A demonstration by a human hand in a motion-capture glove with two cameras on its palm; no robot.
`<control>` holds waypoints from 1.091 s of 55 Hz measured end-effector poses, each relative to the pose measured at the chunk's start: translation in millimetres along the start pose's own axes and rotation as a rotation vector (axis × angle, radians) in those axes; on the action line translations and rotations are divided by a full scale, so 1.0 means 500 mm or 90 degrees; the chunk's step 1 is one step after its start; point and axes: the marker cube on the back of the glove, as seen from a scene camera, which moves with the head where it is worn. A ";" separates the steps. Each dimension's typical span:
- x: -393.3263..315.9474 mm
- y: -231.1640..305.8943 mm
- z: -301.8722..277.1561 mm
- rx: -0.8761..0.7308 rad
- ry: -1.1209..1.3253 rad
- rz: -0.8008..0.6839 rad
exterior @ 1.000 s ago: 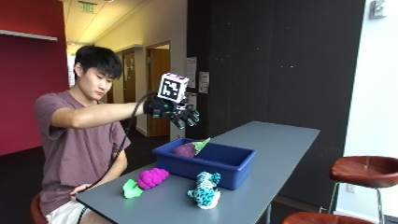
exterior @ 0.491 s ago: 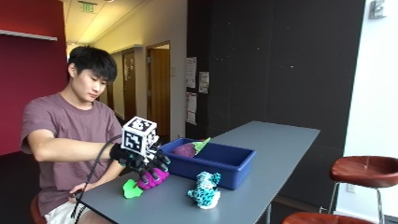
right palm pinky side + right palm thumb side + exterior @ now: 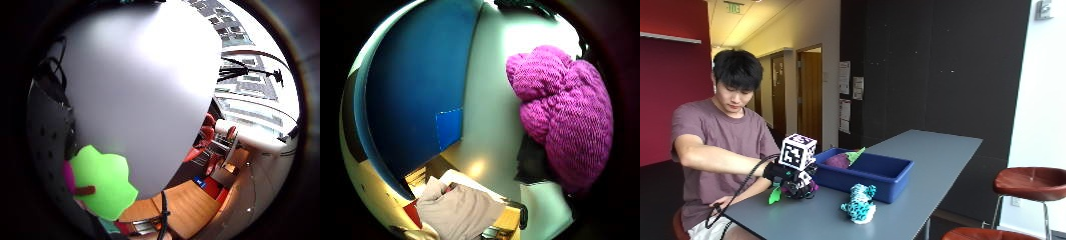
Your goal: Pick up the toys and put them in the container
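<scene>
Fingers of the right hand (image 3: 794, 184) curl over the magenta knitted toy (image 3: 565, 115).

Green leaf-shaped toy piece (image 3: 104, 182) close to palm, over grey table (image 3: 145, 90); magenta bit beside it.

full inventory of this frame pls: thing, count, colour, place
table: 1, grey, in front of the person
container: 1, blue, on the table
toy in container: 1, purple with a green leaf, showing above the container's rim
knitted toy: 1, magenta, on the table beside the container, under the gloved hand
green piece: 1, bright green, on the table beside the knitted toy
spotted plush toy: 1, teal and white with dark spots, on the table in front of the container
stools: 2, red-brown seats, beyond the table's far side
right hand: 1, black glove, down on the knitted toy; grip not visible
</scene>
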 end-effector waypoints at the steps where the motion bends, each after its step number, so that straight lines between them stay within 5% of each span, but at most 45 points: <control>1: 0.003 0.000 -0.004 0.003 0.000 0.003; 39: -0.085 -0.012 -0.496 0.229 -0.073 0.034; 52: -0.267 -0.142 -0.482 0.209 -0.055 0.000; 60: -0.323 -0.183 -0.416 0.156 0.093 -0.191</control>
